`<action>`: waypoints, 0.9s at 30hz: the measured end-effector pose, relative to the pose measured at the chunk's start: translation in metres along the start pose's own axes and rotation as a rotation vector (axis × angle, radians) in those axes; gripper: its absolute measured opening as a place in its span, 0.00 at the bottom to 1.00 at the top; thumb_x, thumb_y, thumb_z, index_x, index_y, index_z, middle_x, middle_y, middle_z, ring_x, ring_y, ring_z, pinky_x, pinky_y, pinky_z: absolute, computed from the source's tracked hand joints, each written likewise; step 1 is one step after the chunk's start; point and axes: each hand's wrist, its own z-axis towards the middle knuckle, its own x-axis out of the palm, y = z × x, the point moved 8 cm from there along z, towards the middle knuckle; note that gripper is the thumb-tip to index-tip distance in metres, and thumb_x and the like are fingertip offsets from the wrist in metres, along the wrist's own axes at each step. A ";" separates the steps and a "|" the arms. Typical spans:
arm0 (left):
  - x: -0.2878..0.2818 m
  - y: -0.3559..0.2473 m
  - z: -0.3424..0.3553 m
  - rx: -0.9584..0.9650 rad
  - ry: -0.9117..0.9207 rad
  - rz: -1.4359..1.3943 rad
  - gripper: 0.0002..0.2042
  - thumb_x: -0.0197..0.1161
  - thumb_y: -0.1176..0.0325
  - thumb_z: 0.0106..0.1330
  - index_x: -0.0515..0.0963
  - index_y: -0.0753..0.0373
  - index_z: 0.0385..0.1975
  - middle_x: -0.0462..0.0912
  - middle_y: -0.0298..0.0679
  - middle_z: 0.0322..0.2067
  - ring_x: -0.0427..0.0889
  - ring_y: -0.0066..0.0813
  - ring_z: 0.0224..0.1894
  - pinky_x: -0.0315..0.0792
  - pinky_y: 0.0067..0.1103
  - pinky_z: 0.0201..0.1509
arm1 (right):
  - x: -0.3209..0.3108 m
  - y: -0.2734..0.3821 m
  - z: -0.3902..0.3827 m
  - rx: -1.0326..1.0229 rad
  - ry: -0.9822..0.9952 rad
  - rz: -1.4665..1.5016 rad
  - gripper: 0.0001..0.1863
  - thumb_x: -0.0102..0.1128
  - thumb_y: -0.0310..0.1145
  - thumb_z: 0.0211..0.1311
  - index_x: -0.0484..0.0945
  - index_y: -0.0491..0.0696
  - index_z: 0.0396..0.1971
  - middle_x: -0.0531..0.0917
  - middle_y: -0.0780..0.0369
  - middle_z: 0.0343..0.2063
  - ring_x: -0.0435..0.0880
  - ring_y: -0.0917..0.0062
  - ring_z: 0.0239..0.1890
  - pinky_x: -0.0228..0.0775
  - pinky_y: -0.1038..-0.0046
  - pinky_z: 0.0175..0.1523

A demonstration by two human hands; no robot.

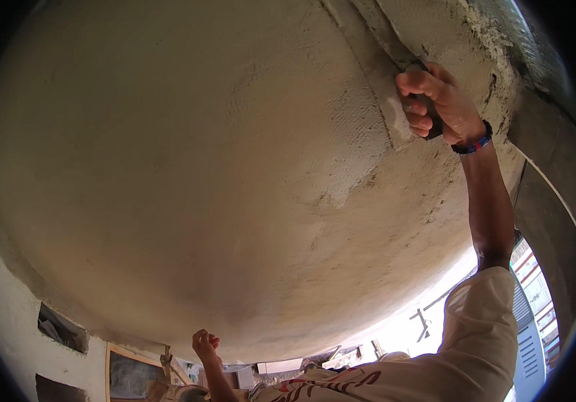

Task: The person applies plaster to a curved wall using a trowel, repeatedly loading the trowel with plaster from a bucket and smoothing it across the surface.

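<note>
The likeliest trouble is coming from the long plastering float [370, 61], which is lying along the damp-looking plaster surface [167, 167] at the upper right and running out past the top of the view: if the wrist were rolling, one long edge could be digging in and leaving a ridge. Uneven pressure might also be dragging the rough patch [348, 157] beside the blade, and straying right could be catching the broken edge [492, 57] and knocking crumbs loose. Because the face seems to be sitting overhead, loose plaster could be dropping toward the person. The right hand [447, 100] is gripping the float's dark handle [434, 128] firmly, its fingers wrapping right round and leaving no gap. Its forearm is reaching almost straight up from the pale sleeve [479, 308], with a beaded bracelet [473, 142] circling the wrist, so a tiring shoulder could be weakening that pressure. The left hand [205, 345] is hanging well apart near the lower edge, its fingers curling loosely inward; it is showing too small to tell whether anything is resting inside.
</note>
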 end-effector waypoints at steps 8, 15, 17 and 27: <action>-0.005 0.000 -0.022 -0.035 -0.028 -0.018 0.04 0.54 0.70 0.63 0.72 0.59 0.36 0.73 0.35 0.19 0.72 0.23 0.16 0.64 0.17 0.16 | -0.114 -0.055 -0.048 -0.035 -0.425 0.082 0.15 0.58 0.43 0.59 0.69 0.47 0.25 0.68 0.69 0.13 0.66 0.84 0.11 0.59 0.79 0.15; -0.012 0.003 -0.025 -0.034 -0.010 -0.033 0.05 0.57 0.68 0.63 0.74 0.58 0.36 0.76 0.36 0.20 0.74 0.23 0.15 0.67 0.17 0.17 | -0.191 -0.110 -0.126 -0.037 -0.790 -0.078 0.12 0.56 0.41 0.64 0.70 0.48 0.28 0.70 0.67 0.16 0.68 0.84 0.13 0.59 0.78 0.16; -0.007 0.005 -0.027 -0.027 0.001 -0.032 0.04 0.56 0.68 0.63 0.75 0.59 0.36 0.76 0.36 0.20 0.76 0.23 0.16 0.67 0.17 0.17 | -0.160 -0.085 -0.136 -0.233 -0.643 -0.149 0.11 0.55 0.38 0.65 0.71 0.46 0.35 0.72 0.67 0.18 0.70 0.85 0.16 0.58 0.80 0.15; -0.011 0.039 -0.034 -0.132 0.008 -0.058 0.05 0.55 0.68 0.63 0.74 0.60 0.35 0.76 0.37 0.20 0.76 0.25 0.15 0.65 0.17 0.16 | 0.264 -0.165 -0.128 -0.225 0.752 -1.081 0.17 0.48 0.34 0.64 0.67 0.32 0.40 0.77 0.55 0.11 0.81 0.66 0.14 0.75 0.66 0.20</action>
